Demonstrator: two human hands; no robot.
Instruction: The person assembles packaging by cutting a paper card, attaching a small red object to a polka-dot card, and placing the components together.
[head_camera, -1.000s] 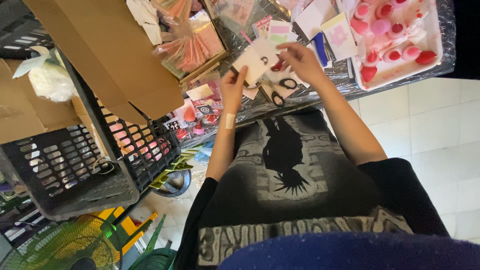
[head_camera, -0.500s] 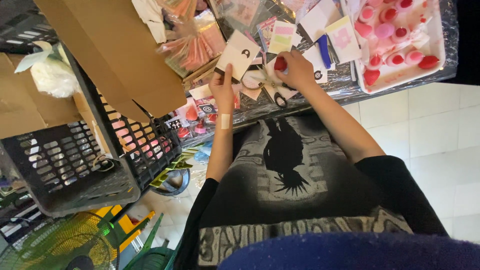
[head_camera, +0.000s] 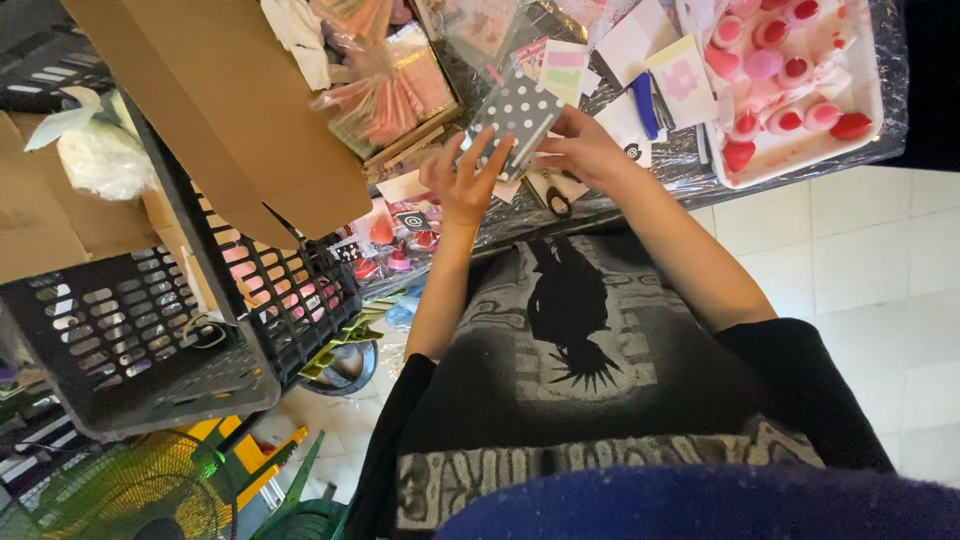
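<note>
Cluttered foil-covered table (head_camera: 700, 170); my left hand (head_camera: 462, 185) and right hand (head_camera: 580, 150) both gripped a polka-dot packet (head_camera: 518, 115), white tray (head_camera: 868, 100) off to the side.

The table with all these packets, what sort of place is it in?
Probably a small home packing or craft-selling corner: a cluttered table, a tray of pink and red pieces, cardboard, and black crates on tiled floor.
</note>
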